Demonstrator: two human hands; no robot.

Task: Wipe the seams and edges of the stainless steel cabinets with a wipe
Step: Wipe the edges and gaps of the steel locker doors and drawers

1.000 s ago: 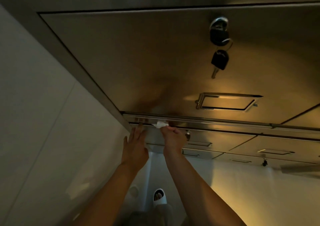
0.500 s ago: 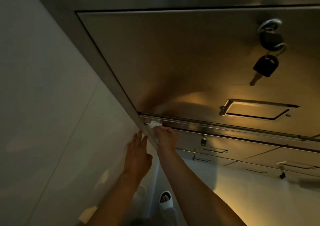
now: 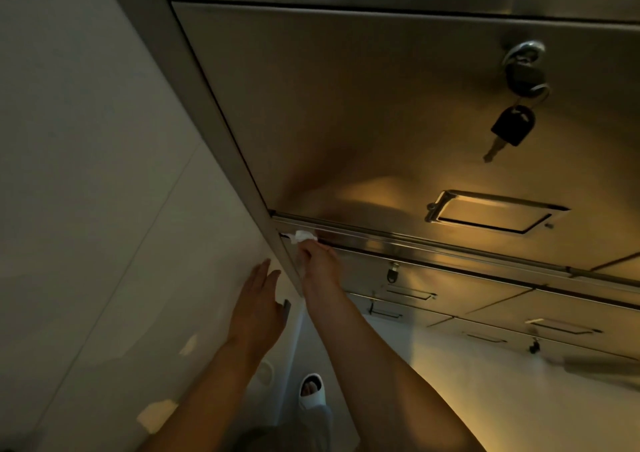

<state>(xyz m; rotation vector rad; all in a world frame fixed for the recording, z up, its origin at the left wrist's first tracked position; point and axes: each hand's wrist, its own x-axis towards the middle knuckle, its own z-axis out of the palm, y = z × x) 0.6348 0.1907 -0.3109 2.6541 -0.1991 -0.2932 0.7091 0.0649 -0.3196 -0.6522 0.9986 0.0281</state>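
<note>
At the lower left corner of the big cabinet door (image 3: 346,122), about seven o'clock from its recessed handle (image 3: 491,210), the right hand (image 3: 318,261) pinches a crumpled white wipe (image 3: 303,236) and presses it into the dark seam where the bright horizontal rail (image 3: 433,243) meets the cabinet's vertical left edge. That edge runs tight against the pale wall (image 3: 86,174), so little room lies at nine o'clock of the wipe, while the rail stretches freely toward three o'clock. The right fingertips are buried in the tissue and cannot be made out one by one. The left hand (image 3: 258,306) sits at seven o'clock of the wipe, fingers straight and together, pointing up along the wall; whether the palm touches the wall cannot be told. A padlock with a black key (image 3: 512,125) hangs at the door's upper right. Smaller drawers (image 3: 398,288) below the rail are dim and blurred, cut off at the right border. A white slipper (image 3: 311,391) shows between the forearms.
</note>
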